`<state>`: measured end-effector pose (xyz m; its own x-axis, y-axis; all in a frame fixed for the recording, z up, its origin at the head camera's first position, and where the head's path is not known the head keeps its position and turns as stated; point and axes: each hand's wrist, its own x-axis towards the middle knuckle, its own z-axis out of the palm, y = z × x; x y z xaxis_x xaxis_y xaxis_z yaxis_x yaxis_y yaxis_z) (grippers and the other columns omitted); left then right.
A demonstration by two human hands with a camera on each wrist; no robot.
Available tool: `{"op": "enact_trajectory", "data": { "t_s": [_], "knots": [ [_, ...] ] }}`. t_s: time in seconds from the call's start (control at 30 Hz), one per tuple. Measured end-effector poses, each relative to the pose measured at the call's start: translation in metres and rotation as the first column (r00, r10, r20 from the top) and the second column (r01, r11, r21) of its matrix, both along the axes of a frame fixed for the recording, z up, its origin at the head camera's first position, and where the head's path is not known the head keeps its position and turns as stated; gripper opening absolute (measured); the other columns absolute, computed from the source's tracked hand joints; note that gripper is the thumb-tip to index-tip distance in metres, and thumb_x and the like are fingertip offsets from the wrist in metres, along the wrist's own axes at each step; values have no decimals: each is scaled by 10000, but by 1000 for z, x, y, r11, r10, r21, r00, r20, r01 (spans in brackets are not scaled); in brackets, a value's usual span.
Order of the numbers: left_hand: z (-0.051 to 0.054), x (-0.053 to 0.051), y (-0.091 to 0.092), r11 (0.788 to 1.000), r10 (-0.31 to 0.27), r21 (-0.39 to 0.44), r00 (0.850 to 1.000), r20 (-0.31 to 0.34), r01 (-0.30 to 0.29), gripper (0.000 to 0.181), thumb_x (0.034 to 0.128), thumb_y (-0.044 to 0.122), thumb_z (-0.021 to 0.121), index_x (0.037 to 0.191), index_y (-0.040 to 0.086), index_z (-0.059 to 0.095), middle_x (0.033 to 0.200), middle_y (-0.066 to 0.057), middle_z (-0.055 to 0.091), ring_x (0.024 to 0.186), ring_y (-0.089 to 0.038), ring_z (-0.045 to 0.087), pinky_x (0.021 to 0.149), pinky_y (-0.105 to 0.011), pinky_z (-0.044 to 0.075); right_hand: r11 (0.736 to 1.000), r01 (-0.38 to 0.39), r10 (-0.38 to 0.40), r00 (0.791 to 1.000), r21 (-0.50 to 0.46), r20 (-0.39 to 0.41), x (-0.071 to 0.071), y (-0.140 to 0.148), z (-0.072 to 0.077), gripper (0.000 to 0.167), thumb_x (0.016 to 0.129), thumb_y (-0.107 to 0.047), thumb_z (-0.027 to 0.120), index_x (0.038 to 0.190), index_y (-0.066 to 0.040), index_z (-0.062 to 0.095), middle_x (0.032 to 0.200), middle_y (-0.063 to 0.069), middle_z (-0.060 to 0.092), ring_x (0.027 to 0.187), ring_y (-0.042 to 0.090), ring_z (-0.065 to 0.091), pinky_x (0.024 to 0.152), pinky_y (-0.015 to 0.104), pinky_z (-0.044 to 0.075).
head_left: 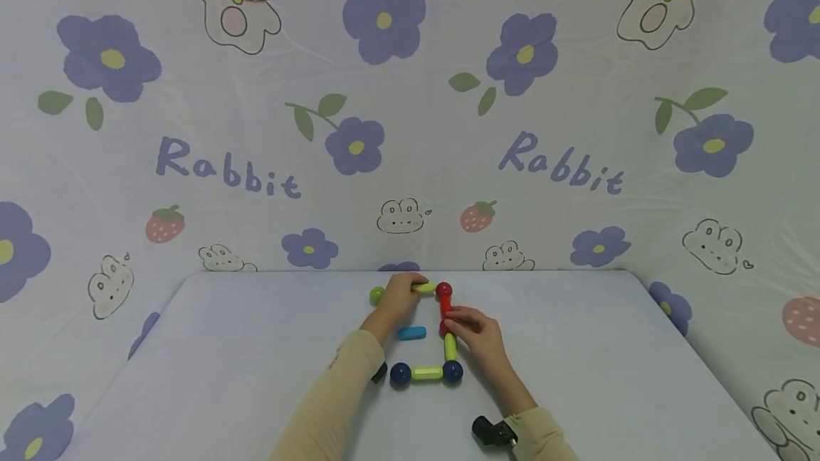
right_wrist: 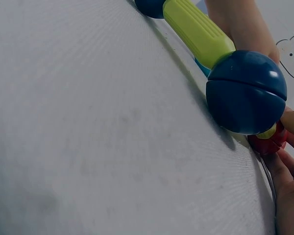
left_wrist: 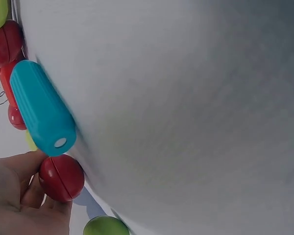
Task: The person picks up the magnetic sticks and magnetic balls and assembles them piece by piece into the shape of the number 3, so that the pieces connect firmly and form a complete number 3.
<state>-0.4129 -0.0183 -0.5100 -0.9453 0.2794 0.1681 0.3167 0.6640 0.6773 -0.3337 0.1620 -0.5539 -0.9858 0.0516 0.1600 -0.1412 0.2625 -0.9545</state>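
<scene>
One ball (left_wrist: 61, 177) is red, one rod (head_left: 412, 333) blue, the backdrop (head_left: 410, 105) purple-flowered.

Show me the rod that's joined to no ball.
The blue rod, lying alone on the white tabletop; the red rod and yellow-green rods each touch a ball.

Looks like glossy plastic on red ball (left_wrist: 61, 177); ridged, duller plastic on blue rod (left_wrist: 40, 105). Creased cloth across backdrop (head_left: 435, 137).

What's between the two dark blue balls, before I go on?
In the head view, a yellow-green rod spans from the left blue ball to the right blue ball, touching both.
</scene>
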Motion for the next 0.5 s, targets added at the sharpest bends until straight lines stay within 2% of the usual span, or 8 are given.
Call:
{"op": "enact_trajectory", "data": {
  "t_s": [0.5],
  "knots": [
    [-3,0,1,1000,9,-24,1000,26,-8,346,906,-34,589,1231,67,647,1273,-109,653,1226,-270,579,1063,-406,462,1000,2,-2,1000,-16,5,-1,1,-1,268,873,-227,731,1117,-117,720,1296,76,639,1219,248,591,1045,396,483]
  ]
}}
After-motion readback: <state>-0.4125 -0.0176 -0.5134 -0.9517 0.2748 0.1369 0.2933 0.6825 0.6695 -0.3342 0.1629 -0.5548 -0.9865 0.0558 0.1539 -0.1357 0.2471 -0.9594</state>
